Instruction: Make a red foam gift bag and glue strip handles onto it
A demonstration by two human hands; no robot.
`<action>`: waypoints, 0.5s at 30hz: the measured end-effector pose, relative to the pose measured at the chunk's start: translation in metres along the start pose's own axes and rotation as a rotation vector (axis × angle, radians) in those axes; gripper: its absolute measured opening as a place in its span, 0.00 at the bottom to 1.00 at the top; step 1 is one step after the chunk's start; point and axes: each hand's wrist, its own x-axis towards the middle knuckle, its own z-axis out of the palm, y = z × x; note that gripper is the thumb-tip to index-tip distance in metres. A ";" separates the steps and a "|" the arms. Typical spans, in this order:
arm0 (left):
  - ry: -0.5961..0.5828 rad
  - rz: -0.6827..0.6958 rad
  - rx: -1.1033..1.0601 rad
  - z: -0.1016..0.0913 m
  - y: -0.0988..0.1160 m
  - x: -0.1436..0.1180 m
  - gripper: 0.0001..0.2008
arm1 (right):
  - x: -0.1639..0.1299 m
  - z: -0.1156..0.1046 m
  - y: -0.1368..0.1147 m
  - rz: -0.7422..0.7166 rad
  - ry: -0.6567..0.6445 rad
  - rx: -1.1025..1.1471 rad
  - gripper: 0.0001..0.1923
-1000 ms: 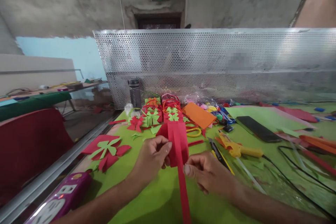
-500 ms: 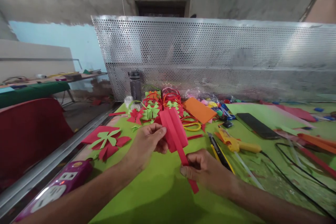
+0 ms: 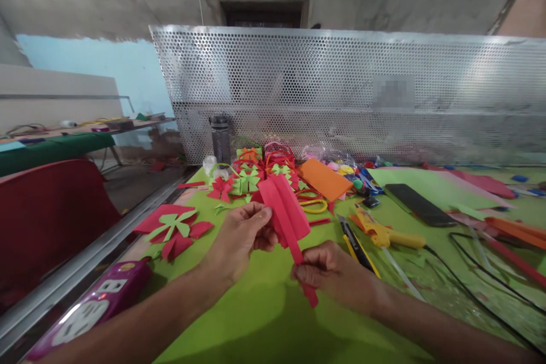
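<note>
A: Start at the left. What lies at the 9 o'clock side of the table?

B: A purple power strip (image 3: 91, 311) at the near left edge. Beyond it, at about 10 o'clock from the hands, a red and green paper flower (image 3: 174, 232) lies flat on the green table cover (image 3: 264, 324).

A: State of the left hand?

B: The left hand (image 3: 242, 237) is raised above the cover, thumb and fingertips (image 3: 261, 214) pinched together on the left edge of the folded red paper piece (image 3: 285, 211). The piece sits at 2 o'clock from that hand, clear of the table, tilted with its top leaning away to the left.

A: And the right hand?

B: The right hand (image 3: 330, 272) is closed on the red strip (image 3: 302, 264) that hangs from the lower end of the folded piece. The strip passes between thumb and fingers, and its free end sticks out below at 7 o'clock from the hand. The folded piece stands at 11 o'clock from this hand, so it lies between the two grips and slightly above them.

A: What is further right?

B: At 2 o'clock from the right hand, a black and yellow utility knife (image 3: 357, 247), then a yellow glue gun (image 3: 386, 234). Beyond these, an orange sheet (image 3: 325, 180) and a black phone (image 3: 418, 203). A dark bottle (image 3: 220, 140) stands at 12 o'clock, in front of the perforated metal screen (image 3: 341, 91).
</note>
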 end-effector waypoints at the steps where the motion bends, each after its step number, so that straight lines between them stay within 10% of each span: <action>1: -0.002 0.002 -0.005 0.000 0.000 0.000 0.14 | 0.000 -0.001 0.001 -0.005 0.008 -0.004 0.18; 15: 0.023 0.115 0.269 -0.001 -0.003 -0.002 0.10 | 0.008 -0.007 0.010 -0.049 0.222 0.238 0.28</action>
